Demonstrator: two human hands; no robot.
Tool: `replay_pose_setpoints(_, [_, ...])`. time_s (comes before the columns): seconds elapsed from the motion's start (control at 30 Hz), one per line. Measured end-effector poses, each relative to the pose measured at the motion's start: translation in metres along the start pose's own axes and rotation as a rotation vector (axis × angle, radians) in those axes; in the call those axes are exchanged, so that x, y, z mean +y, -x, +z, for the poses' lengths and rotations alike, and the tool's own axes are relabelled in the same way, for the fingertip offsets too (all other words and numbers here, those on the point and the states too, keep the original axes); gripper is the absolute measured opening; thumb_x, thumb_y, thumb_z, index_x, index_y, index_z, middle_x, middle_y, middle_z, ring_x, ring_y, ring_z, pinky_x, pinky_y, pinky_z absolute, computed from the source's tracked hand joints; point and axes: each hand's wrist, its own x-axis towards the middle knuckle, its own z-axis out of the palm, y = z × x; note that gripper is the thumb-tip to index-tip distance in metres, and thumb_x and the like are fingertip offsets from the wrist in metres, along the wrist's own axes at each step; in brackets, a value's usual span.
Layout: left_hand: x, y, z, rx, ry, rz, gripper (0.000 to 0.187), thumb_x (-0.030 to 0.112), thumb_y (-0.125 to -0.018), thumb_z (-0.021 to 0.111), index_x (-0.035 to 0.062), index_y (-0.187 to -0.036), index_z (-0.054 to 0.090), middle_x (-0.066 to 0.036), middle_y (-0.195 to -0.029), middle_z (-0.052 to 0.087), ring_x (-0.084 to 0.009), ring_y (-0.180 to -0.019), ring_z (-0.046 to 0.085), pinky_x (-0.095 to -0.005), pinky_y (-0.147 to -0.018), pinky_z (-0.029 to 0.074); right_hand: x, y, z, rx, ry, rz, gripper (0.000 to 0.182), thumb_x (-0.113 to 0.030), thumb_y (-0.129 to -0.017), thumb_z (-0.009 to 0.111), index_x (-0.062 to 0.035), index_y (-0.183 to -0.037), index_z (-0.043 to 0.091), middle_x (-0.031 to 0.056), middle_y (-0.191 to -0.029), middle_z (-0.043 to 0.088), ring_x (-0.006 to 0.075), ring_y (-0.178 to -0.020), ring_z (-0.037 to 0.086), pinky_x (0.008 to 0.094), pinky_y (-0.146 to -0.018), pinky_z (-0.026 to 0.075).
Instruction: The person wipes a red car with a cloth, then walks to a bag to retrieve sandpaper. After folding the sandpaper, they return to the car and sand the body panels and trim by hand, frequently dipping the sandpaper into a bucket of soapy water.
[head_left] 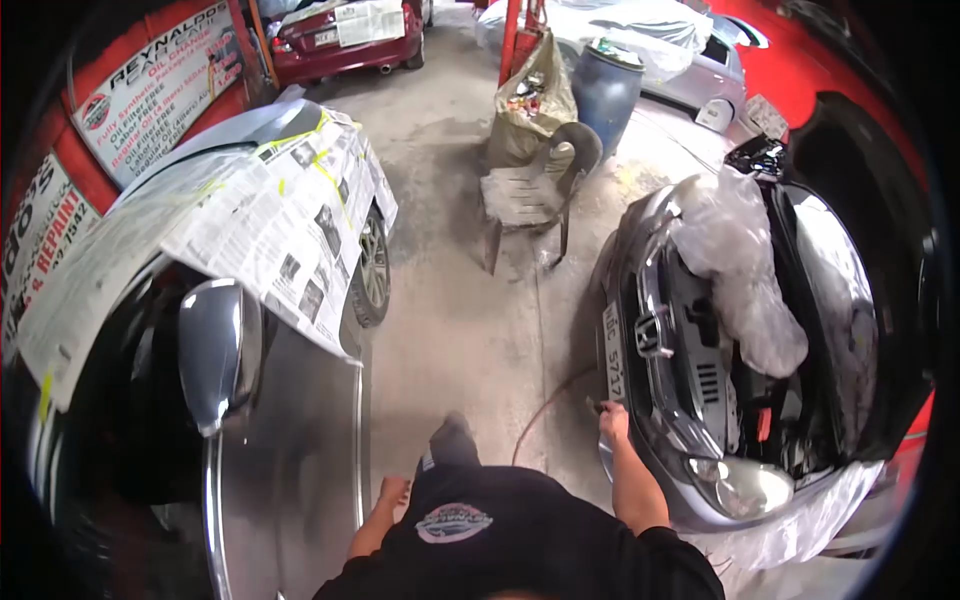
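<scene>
My right hand (pixel 614 424) is low at my side, fingers wrapped around a small dark object (pixel 597 406) whose kind I cannot make out. It is close to the front bumper and licence plate (pixel 612 350) of a dark Honda car (pixel 640 270). My left hand (pixel 394 491) hangs beside my black shirt (pixel 540 520) with its fingers curled in, and nothing shows in them. Nearest to that hand is the grey door (pixel 290 450) of the car on the left, without clear contact. A thin reddish hose (pixel 535 418) runs over the floor near my right hand.
Newspaper sheets (pixel 270 210) cover the left car's front, and its mirror (pixel 212 350) juts out. Ahead stand a plastic chair (pixel 530 190), a filled sack (pixel 530 110) and a blue drum (pixel 605 95). The Honda's hood (pixel 880 200) is raised, with plastic sheeting (pixel 745 270) over its front.
</scene>
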Motion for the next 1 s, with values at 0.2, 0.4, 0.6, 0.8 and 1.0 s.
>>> replay_pose_setpoints(0.2, [0.238, -0.114, -0.100, 0.127, -0.084, 0.140, 0.019, 0.015, -0.093, 0.065, 0.0032, -0.105, 0.074, -0.006, -0.075, 0.068, -0.0176, -0.059, 0.065, -0.0334, -0.047, 0.051, -0.011, -0.069, 0.016, -0.039, -0.001, 0.508, 0.030, -0.014, -0.084, 0.063, -0.0071, -0.108, 0.080, 0.0220, -0.118, 0.075, 0.0388, -0.115, 0.070, 0.0450, -0.104, 0.054])
replay_pose_setpoints(0.4, [0.470, -0.235, -0.169, 0.198, -0.018, 0.416, 0.021, 0.018, -0.093, 0.066, 0.0007, -0.098, 0.075, -0.006, -0.074, 0.069, -0.0161, -0.062, 0.063, -0.0346, -0.055, 0.049, 0.011, -0.220, 0.097, -0.208, 0.031, 0.633, 0.033, -0.015, -0.088, 0.063, -0.0052, -0.116, 0.076, 0.0222, -0.114, 0.076, 0.0399, -0.109, 0.072, 0.0450, -0.099, 0.056])
replay_pose_setpoints(0.6, [0.618, -0.277, -0.198, 0.243, 0.060, 0.257, 0.029, 0.024, -0.094, 0.067, -0.0020, -0.105, 0.074, -0.008, -0.084, 0.070, -0.0162, -0.074, 0.065, -0.0357, -0.063, 0.052, -0.038, -0.492, 0.187, -0.145, -0.079, 0.236, 0.017, -0.003, -0.088, 0.050, 0.0001, -0.081, 0.065, 0.0165, -0.067, 0.062, 0.0286, -0.063, 0.070, 0.0457, -0.047, 0.049])
replay_pose_setpoints(0.8, [0.739, -0.326, -0.247, 0.175, 0.224, 0.173, 0.017, 0.023, -0.096, 0.066, 0.0071, -0.095, 0.072, -0.003, -0.075, 0.064, -0.0131, -0.061, 0.060, -0.0313, -0.049, 0.049, -0.265, -0.776, 0.151, -0.068, -0.278, -0.073, 0.036, -0.006, -0.086, 0.052, -0.0005, -0.113, 0.073, 0.0278, -0.098, 0.073, 0.0444, -0.098, 0.072, 0.0451, -0.085, 0.055])
replay_pose_setpoints(1.0, [0.855, -0.436, -0.317, 0.132, 0.153, 0.059, 0.015, 0.014, -0.096, 0.058, 0.0079, -0.089, 0.069, -0.002, -0.071, 0.062, -0.0127, -0.055, 0.058, -0.0307, -0.042, 0.045, -0.407, -0.980, 0.177, 0.063, -0.417, -0.009, 0.036, -0.008, -0.091, 0.055, -0.0021, -0.121, 0.073, 0.0154, -0.089, 0.074, 0.0226, -0.084, 0.072, 0.0376, -0.075, 0.058])
